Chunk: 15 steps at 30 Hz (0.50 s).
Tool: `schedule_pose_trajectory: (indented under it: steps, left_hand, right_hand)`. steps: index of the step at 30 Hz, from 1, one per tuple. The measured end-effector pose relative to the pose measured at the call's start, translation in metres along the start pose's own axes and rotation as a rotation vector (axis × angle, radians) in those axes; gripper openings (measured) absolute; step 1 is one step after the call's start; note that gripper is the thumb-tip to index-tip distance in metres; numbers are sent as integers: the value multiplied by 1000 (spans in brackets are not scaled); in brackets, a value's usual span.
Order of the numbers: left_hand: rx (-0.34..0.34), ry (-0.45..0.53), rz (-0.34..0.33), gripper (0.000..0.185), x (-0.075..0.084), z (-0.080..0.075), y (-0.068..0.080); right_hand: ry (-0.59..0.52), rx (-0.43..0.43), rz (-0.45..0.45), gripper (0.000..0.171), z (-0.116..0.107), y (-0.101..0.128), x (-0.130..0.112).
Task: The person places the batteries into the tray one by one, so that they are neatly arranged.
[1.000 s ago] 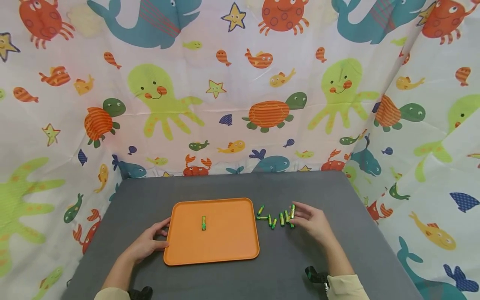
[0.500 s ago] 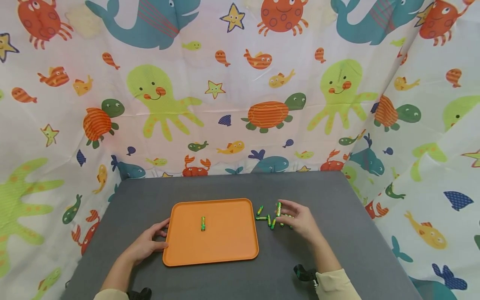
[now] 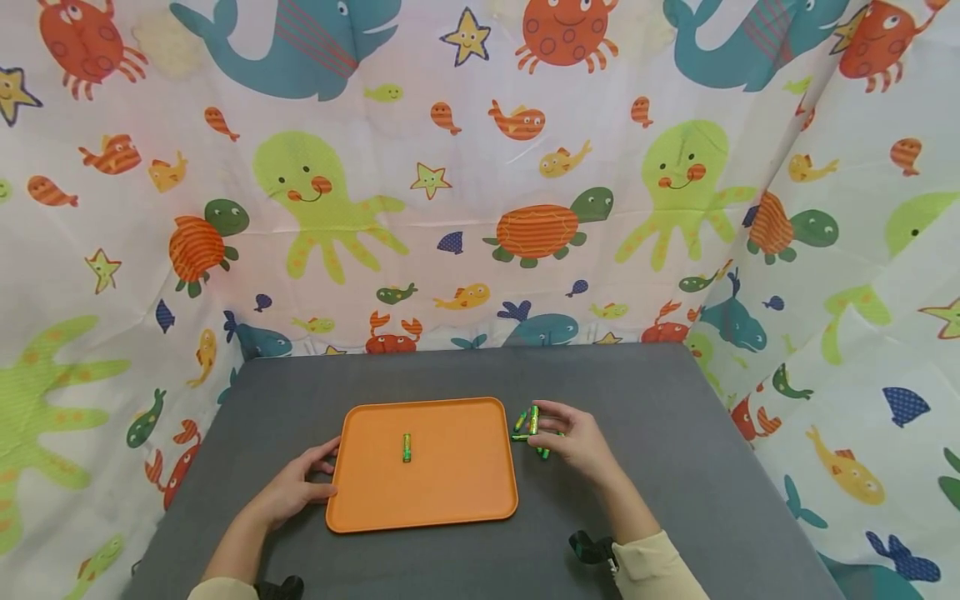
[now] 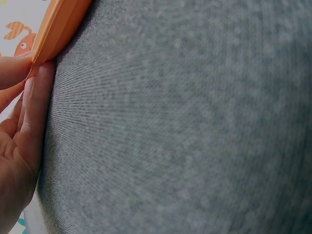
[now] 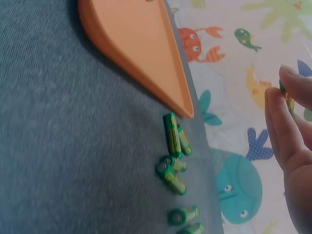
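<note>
Gray table point(image 3: 660, 467) below, orange tray point(image 3: 457, 492) in the middle with one green battery point(image 3: 407, 447) lying on it. Left hand point(image 3: 288, 492) flat on the table, fingers straight, touching the tray's left rim; seen up close from the left wrist, fingertips point(image 4: 41, 80) against the orange edge. Right hand point(image 3: 573, 442) just right of the tray, pinching a held battery point(image 3: 534, 419) between thumb and fingers. From the right wrist, only a sliver of it point(image 5: 288, 100) peeking out behind the fingers point(image 5: 280, 126). Loose batteries point(image 5: 173, 151) on the table near the tray's corner, half hidden under the hand from the head.
</note>
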State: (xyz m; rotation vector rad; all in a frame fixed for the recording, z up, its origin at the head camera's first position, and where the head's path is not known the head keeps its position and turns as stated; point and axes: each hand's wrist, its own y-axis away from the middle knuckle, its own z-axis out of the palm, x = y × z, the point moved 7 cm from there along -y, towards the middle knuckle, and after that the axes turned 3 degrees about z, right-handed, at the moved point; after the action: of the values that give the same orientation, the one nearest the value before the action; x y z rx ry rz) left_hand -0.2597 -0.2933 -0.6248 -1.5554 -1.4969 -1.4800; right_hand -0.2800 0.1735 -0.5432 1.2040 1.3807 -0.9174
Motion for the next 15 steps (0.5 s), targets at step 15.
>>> schedule_pose_trajectory:
  steps: [15]
  left_hand:
    - [3,11,-15,89,-1,-1,-2]
  right_hand:
    - [42,-29,-34,58,29,-11,-18]
